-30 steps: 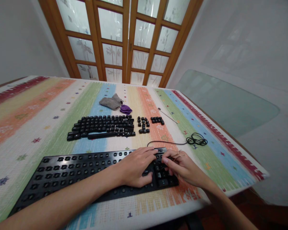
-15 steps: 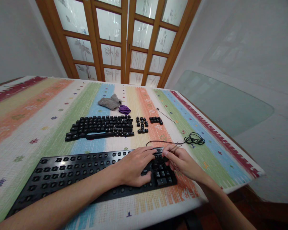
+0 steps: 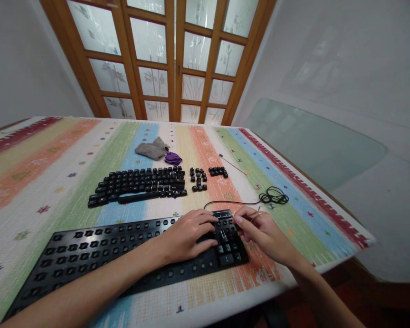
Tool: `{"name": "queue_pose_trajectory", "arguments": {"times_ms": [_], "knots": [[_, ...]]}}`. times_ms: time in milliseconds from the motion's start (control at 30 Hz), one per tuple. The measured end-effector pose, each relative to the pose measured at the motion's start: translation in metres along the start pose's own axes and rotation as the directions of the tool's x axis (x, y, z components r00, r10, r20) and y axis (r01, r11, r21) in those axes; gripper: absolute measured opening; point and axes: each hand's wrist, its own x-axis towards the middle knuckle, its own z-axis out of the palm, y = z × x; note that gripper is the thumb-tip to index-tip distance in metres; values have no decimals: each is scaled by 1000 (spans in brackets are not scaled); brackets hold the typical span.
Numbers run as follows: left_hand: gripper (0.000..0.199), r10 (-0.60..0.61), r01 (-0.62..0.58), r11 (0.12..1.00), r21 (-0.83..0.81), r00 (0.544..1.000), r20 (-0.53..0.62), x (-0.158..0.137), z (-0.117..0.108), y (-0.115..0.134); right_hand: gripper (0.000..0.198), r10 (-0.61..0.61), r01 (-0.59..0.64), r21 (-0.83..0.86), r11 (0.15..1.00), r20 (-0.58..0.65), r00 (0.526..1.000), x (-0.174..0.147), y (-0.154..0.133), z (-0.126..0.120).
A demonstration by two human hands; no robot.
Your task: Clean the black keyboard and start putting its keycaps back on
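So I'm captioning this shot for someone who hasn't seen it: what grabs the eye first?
A long black keyboard base stripped of most keycaps lies near the table's front edge, with the left hand and right hand on its right end, where some keys remain. Beyond it, the removed black keycaps laid out in rows sit on the rainbow-striped woven tablecloth. Behind them lie a grey cloth and a purple cloth.

Soft even daylight through the frosted glass doors (image 3: pixel 172 59), faint shadows beneath the hands, no glare, sharp centre, strong wide-angle bending at edges
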Motion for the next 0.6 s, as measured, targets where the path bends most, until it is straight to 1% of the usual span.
{"name": "queue_pose_trajectory", "arguments": {"times_ms": [67,133,233,300,367,433,500,600], "knots": [[14,-9,9,1000,-25,1000,-11,2,-4,2,33,-39,39,-71,997,1,999,-4,-3,-1],[15,-51,49,997,-63,998,-29,4,-9,4,32,-45,46,-114,992,17,999,-6,-1,-1],[17,-156,148,983,-110,985,-68,7,-20,5,33,20,-20,-50,999,-3,1000,-8,8,4],[16,-201,189,975,-119,975,-97,10,-27,5,35,65,-65,5,998,-35,997,-8,15,7],[14,-222,208,971,-121,968,-119,13,-34,2,36,61,-61,1,998,-48,997,-9,18,10],[13,-236,219,967,-129,962,-134,19,-39,-2,36,6,-7,-46,999,-36,999,-10,17,13],[13,-256,238,963,-128,954,-156,26,-42,-7,33,-80,80,-125,989,4,997,-12,12,14],[14,-292,275,955,-115,940,-177,38,-40,-16,27,-187,197,-261,945,62,980,-13,2,18]]}}
